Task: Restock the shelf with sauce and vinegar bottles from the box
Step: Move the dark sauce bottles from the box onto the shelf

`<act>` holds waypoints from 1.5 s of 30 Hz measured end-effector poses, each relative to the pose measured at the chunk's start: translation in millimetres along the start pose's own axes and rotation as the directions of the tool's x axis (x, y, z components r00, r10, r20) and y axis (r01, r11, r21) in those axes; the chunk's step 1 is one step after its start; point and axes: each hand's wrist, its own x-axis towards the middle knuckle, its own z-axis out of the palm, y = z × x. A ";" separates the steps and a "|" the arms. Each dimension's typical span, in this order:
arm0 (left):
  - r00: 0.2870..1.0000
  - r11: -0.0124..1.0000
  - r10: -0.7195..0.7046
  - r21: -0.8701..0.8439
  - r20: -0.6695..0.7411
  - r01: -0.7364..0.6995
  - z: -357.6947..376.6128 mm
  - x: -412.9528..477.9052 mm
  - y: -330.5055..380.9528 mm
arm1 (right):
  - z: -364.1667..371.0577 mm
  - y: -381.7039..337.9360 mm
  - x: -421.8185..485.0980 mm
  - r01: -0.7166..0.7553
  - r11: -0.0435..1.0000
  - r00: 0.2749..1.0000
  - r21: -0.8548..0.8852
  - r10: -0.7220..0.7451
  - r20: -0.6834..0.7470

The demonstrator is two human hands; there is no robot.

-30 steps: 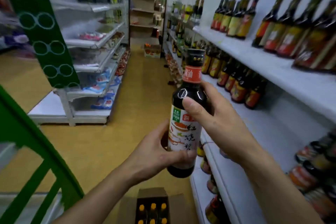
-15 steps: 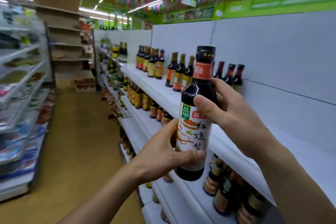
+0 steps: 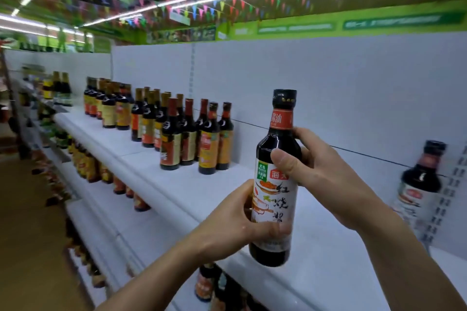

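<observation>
Head view: a shop aisle under a ceiling strung with coloured paper pennants (image 3: pixel 192 7). A long white metal shelf (image 3: pixel 182 184) carries rows of dark glass bottles (image 3: pixel 177 134). Over its front edge a dark, white-labelled sauce bottle (image 3: pixel 275 199) is upright, left hand (image 3: pixel 227 225) gripping its base, right hand (image 3: pixel 328 179) curled round its shoulder.

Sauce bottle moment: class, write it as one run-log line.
step: not yet placed | left hand: grips sauce bottle low | right hand: grips its shoulder | top shelf: similar bottle stands at right
</observation>
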 end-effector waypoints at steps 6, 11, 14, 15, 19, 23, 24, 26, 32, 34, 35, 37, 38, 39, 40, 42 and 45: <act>0.994 0.999 -0.005 -0.038 0.110 0.009 43.9 49.5 -16.8 | -47.8 31.7 -8.1 -0.128 0.986 0.990 -0.110 0.120 -0.079; 0.975 0.998 0.014 -0.061 0.222 -0.001 70.6 82.2 -25.3 | -72.1 47.5 -18.7 -0.193 0.973 0.967 -0.128 0.166 -0.193; 0.960 0.996 0.020 -0.087 0.281 0.004 79.3 95.0 -32.2 | -79.1 51.5 -25.1 -0.226 0.962 0.955 -0.155 0.187 -0.229; 0.954 0.995 0.024 -0.096 0.299 0.005 81.1 99.4 -34.3 | -80.7 54.4 -26.0 -0.237 0.958 0.950 -0.160 0.193 -0.247; 0.926 0.995 0.033 -0.096 0.376 0.004 84.6 117.6 -44.5 | -82.6 65.8 -27.7 -0.269 0.946 0.924 -0.182 0.200 -0.327; 0.892 0.994 0.042 -0.107 0.451 0.008 83.6 136.1 -55.5 | -79.5 79.1 -25.1 -0.301 0.937 0.886 -0.177 0.207 -0.414; 0.883 0.994 0.044 -0.109 0.467 0.008 84.0 140.8 -58.8 | -78.5 83.1 -24.0 -0.312 0.935 0.875 -0.171 0.212 -0.434; 0.870 0.993 0.045 -0.115 0.491 0.013 86.2 147.9 -64.3 | -76.9 89.5 -23.9 -0.328 0.929 0.858 -0.169 0.218 -0.466; 0.831 0.991 0.049 -0.129 0.554 0.027 97.2 166.4 -77.4 | -76.7 102.7 -27.2 -0.383 0.907 0.812 -0.173 0.241 -0.531; 0.815 0.991 0.053 -0.129 0.577 0.027 100.6 172.8 -78.4 | -78.8 106.0 -27.6 -0.397 0.901 0.803 -0.174 0.249 -0.541; 0.808 0.991 0.060 -0.132 0.587 0.022 101.9 176.0 -78.9 | -79.4 106.7 -27.5 -0.400 0.900 0.799 -0.171 0.252 -0.546; 0.797 0.991 0.071 -0.135 0.599 0.014 105.2 182.1 -80.1 | -80.6 108.6 -27.8 -0.409 0.897 0.792 -0.167 0.257 -0.554; 0.796 0.991 0.072 -0.134 0.602 0.012 107.9 185.2 -80.7 | -82.5 110.3 -28.1 -0.416 0.894 0.786 -0.164 0.263 -0.560; 0.797 0.991 0.070 -0.132 0.600 0.013 110.4 187.9 -81.8 | -83.7 111.6 -27.5 -0.424 0.891 0.780 -0.159 0.271 -0.564; 0.797 0.991 0.071 -0.132 0.600 0.012 113.1 191.1 -82.8 | -85.9 113.3 -26.8 -0.433 0.888 0.772 -0.156 0.276 -0.572; 0.796 0.992 0.072 -0.127 0.601 0.006 118.0 197.8 -84.0 | -91.1 118.7 -25.7 -0.453 0.879 0.750 -0.152 0.283 -0.599; 0.801 0.992 0.087 -0.125 0.592 -0.015 123.0 210.5 -88.1 | -94.9 127.4 -25.5 -0.499 0.847 0.723 -0.185 0.288 -0.628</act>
